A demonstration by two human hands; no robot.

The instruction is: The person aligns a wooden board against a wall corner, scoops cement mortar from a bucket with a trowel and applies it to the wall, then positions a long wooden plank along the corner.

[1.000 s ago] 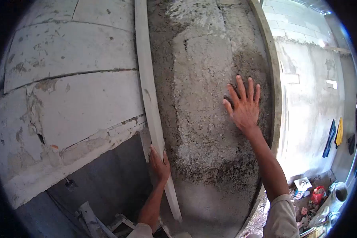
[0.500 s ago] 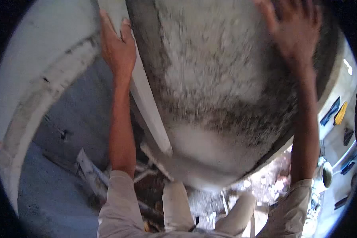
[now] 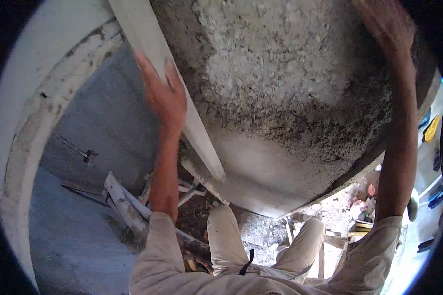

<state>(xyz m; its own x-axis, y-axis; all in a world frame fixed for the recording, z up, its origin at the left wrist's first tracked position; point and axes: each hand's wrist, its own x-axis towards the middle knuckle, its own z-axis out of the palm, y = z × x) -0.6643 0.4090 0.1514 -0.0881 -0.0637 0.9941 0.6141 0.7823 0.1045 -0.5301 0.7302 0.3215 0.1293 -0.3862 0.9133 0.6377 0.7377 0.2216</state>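
A long, straight, pale board (image 3: pixel 202 135) leans at a slant along the rough, partly plastered wall (image 3: pixel 280 64). My left hand (image 3: pixel 165 98) is on the board at its left edge, fingers on one side and thumb across its face; motion blurs it a little. At the upper right, my right hand (image 3: pixel 389 24) reaches up by the wall with fingers stretched out, their tips cut off by the top of the view. Nothing shows in that hand. Smooth grey plaster covers the lower part of the wall, below a coarse, dark band.
A curved-looking pale ledge (image 3: pixel 29 128) runs down the left side. Wooden planks (image 3: pixel 125 196) lean low at left. Rubble (image 3: pixel 362 204) covers the ground at lower right, and a yellow cloth (image 3: pixel 431 129) hangs at far right. My knees (image 3: pixel 226 236) are below.
My left hand has slid down along the board toward its lower end. My right hand has shifted to the right and up in view. The camera view has shifted too.
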